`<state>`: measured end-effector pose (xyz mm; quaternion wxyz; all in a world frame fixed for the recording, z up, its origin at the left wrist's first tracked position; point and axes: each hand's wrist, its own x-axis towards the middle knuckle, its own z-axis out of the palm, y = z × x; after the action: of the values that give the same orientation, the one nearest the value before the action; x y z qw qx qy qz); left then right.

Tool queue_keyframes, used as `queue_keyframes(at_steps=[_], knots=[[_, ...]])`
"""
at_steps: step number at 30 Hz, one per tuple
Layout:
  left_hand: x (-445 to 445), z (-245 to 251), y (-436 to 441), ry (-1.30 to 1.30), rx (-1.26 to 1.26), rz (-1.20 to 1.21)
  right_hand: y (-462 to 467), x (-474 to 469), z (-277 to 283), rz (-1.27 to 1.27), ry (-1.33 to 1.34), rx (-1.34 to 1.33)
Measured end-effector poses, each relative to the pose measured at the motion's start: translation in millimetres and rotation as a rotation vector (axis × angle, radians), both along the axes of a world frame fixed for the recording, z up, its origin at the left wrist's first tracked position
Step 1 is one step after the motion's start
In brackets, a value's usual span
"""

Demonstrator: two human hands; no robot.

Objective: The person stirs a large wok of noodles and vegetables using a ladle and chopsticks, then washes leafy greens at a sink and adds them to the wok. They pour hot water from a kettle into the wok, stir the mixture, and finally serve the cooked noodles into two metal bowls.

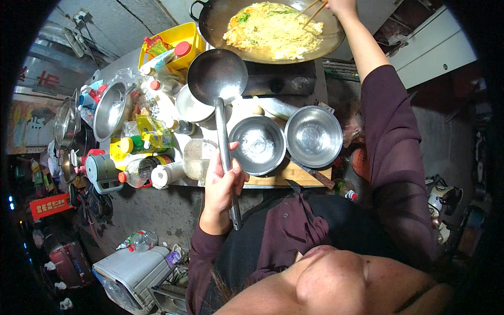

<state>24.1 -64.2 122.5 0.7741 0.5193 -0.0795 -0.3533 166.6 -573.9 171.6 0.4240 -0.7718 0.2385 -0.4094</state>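
My left hand (223, 179) grips the long metal handle of a ladle (217, 75); its round bowl is raised over the table, left of the stove. At the top of the view my right hand (341, 5), partly cut off by the frame edge, holds a pair of wooden chopsticks (312, 19). Their tips rest in noodles (275, 33) with green leaves and what looks like egg. The noodles lie in some liquid inside a large wok (212, 27), which sits on a dark gas stove (271, 76).
Two metal bowls (258, 145) (314, 136) stand near the table's front edge by a wooden cutting board (275, 179) and a knife (321, 178). Left of them are a seasoning box (199, 157), bottles (139, 171), a white bowl (193, 104) and a yellow basket (191, 33).
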Motion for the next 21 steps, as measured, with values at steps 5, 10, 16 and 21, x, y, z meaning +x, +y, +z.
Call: queue_keyframes(at_steps=[5, 10, 16, 21], knots=[[9.5, 13.5, -1.0, 0.002, -0.017, 0.032, -48.2, 11.3, -28.1, -0.08, 0.05, -0.125], [23.0, 25.6, -3.7, -0.065, -0.062, 0.053, -15.5, 52.1, -68.1, 0.027, 0.121, 0.364], [33.2, 31.1, -15.0, -0.07, -0.113, 0.04, -28.7, 80.3, -113.0, -0.071, 0.045, 0.511], [34.2, 29.5, -9.1, -0.046, -0.081, 0.089, 34.5, 79.5, -86.3, -0.104, 0.058, 0.859]])
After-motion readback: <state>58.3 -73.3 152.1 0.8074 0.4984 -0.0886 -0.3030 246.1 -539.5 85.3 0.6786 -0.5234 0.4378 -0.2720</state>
